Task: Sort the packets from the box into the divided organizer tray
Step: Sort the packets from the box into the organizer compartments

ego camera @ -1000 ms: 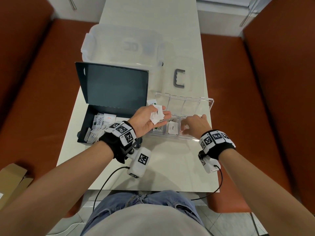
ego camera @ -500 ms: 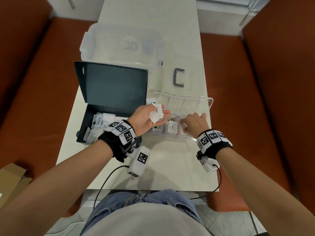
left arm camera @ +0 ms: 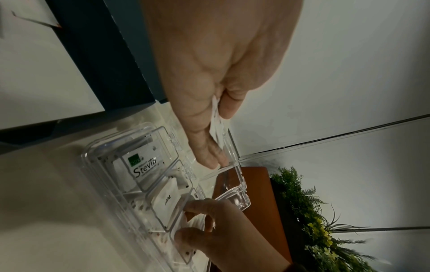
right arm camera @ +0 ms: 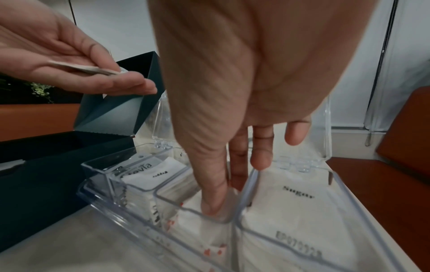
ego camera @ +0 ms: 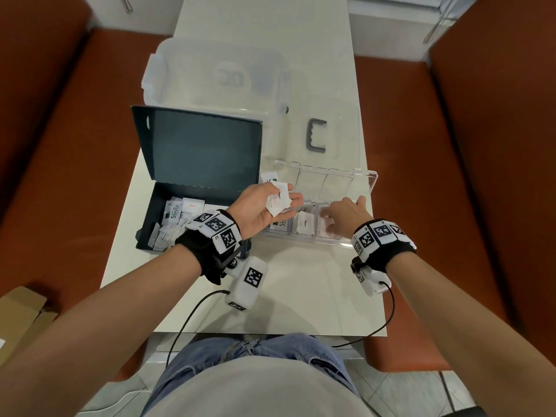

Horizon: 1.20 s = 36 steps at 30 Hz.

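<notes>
A dark box (ego camera: pixel 150 212) with its lid raised holds several white packets (ego camera: pixel 177 212) on the table's left. To its right stands the clear divided tray (ego camera: pixel 316 240) with its lid up. My left hand (ego camera: pixel 296 197) hovers palm up over the tray's left end and holds a few white packets (ego camera: pixel 278 200) under its thumb. My right hand (ego camera: pixel 340 219) reaches into the third compartment, where thumb and index finger (right arm camera: pixel 214 202) pinch a red-printed packet (right arm camera: pixel 209 239). A Stevia packet (left arm camera: pixel 144 165) fills the left compartment and a Sugar packet (right arm camera: pixel 298 193) lies in the right one.
A clear storage bin (ego camera: pixel 210 73) stands behind the box, with its clear lid and grey handle (ego camera: pixel 317 135) lying beside it. Red-brown benches flank the narrow table. A cardboard box (ego camera: pixel 21 314) sits at the lower left. The table's near edge lies just before my lap.
My right hand has shifted only slightly over the tray's right compartments, its fingers now down inside one. The left hand holds its packets in much the same spot.
</notes>
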Motion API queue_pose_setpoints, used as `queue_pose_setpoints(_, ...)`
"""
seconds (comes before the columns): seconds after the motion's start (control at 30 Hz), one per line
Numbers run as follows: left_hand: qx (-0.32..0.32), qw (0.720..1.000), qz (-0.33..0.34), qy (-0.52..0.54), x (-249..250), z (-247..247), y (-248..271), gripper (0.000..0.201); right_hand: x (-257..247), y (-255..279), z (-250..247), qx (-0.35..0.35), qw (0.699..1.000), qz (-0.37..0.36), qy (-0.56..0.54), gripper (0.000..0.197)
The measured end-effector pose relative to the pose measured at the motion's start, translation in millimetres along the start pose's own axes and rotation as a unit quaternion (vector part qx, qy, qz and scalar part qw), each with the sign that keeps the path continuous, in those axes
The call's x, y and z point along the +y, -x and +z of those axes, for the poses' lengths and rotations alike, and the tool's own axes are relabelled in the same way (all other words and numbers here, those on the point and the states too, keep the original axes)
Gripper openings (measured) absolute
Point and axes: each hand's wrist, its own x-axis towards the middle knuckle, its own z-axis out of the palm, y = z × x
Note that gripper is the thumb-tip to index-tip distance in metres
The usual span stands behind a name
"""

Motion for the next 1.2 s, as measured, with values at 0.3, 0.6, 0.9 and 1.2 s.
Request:
queue_pose_setpoints(0.3,-0.003,1.0,-0.002,0.01,0.4,2.1,1.1,0.036,-1.2,0.4,4.9,0.007,1.0,-0.004,-0.018,0.023)
queue_pose_setpoints(0.6,-0.002,1.0,-0.003,0.014,-1.1,2.9,-0.5,0.037,-9.3,0.1,5.1,-0.017,1.0,0.007,0.022,0.024)
queue_pose_setpoints(0.9,-0.006,1.0,-0.005,0.016,-3.3,4.8,2.1,0.037,-9.8,2.4,9.1,0.004,1.0,0.019,-0.025,0.027)
queue_pose_setpoints(1.2,-0.004,1.0,-0.004,0.023,-3.4,0.8,3.2,0.038,-1.4,6.3,8.7,0.034,0.998,-0.002,-0.053,0.024)
